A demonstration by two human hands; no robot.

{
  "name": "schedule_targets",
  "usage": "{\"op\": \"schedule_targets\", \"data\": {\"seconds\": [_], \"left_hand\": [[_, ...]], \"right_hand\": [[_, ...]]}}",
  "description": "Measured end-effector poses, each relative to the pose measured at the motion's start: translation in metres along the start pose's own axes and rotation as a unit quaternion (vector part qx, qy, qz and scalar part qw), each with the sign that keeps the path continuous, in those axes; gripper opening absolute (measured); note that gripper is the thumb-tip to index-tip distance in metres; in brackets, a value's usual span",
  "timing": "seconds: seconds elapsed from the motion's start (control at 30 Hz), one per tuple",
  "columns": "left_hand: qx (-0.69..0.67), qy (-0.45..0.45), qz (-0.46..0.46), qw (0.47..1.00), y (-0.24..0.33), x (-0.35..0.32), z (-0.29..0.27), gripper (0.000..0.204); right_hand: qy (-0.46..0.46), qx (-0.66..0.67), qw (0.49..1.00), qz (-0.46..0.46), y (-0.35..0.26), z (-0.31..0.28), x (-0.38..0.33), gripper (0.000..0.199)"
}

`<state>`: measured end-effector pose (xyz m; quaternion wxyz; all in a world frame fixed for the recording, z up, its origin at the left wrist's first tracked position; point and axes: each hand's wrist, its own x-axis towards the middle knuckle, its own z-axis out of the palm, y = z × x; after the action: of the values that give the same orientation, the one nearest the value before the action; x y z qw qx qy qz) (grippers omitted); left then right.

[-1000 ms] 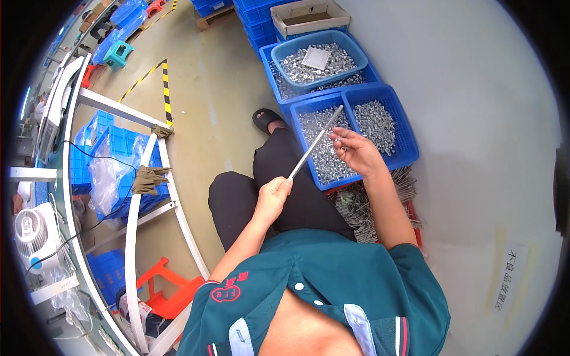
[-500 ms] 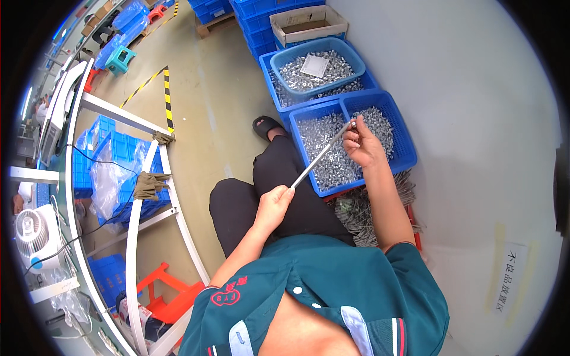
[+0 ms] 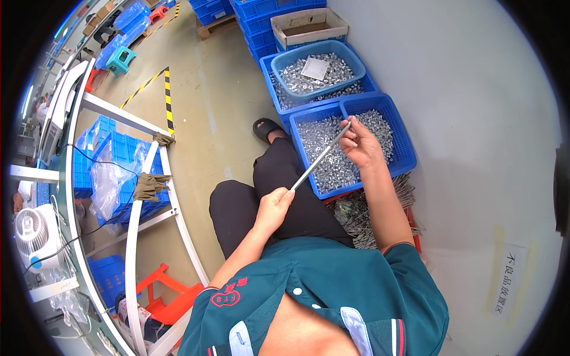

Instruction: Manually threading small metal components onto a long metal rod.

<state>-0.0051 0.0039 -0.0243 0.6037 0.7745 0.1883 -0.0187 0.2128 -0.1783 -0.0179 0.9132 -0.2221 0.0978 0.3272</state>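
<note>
A long, thin metal rod slants up from my lap toward the blue basket. My left hand is closed round its lower end. At the upper end, my right hand pinches the tip between thumb and fingers; whether a small part sits there too is hidden. Just beneath the right hand stands the blue divided basket, whose two compartments hold many small silver metal parts. A bundle of thin metal rods lies beside my right thigh, partly covered by my forearm.
Beyond the basket, a light blue tub of metal parts sits in a larger blue crate. A pale wall rises at my right. On the left are a white-framed bench, blue crates and a red stool.
My right hand has shifted slightly left, and its fingers now sit closer over the rod's tip. A small shiny piece seen at those fingertips before no longer shows clearly. My left hand stays put.
</note>
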Motion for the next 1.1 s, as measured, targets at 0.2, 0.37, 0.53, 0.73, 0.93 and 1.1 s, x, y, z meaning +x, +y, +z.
{"op": "schedule_targets", "data": {"seconds": [0.2, 0.37, 0.53, 0.73, 0.93, 1.1], "left_hand": [[0.006, -0.010, -0.019, 1.000, 0.000, -0.001, -0.002, 0.031], [-0.019, -0.023, -0.035, 0.999, 0.006, -0.001, -0.003, 0.030], [-0.012, -0.004, 0.005, 1.000, 0.000, -0.002, -0.001, 0.030], [-0.048, -0.008, -0.024, 0.999, 0.001, 0.000, -0.001, 0.033], [-0.063, -0.017, -0.034, 0.997, 0.000, 0.002, -0.003, 0.034], [-0.082, -0.012, -0.008, 0.997, 0.001, 0.003, -0.001, 0.033]], "right_hand": [[-0.026, -0.116, 0.993, 0.009, -0.019, 0.008, -0.003, 0.011], [-0.004, -0.245, 0.969, 0.027, -0.025, 0.016, -0.007, 0.009], [0.002, -0.407, 0.913, 0.012, -0.024, 0.024, -0.011, 0.014], [-0.028, -0.349, 0.934, 0.067, 0.026, 0.022, -0.025, 0.014], [0.028, -0.198, 0.974, 0.107, 0.022, -0.010, -0.033, 0.034], [0.001, -0.122, 0.988, 0.092, 0.008, -0.023, -0.027, 0.028]]}}
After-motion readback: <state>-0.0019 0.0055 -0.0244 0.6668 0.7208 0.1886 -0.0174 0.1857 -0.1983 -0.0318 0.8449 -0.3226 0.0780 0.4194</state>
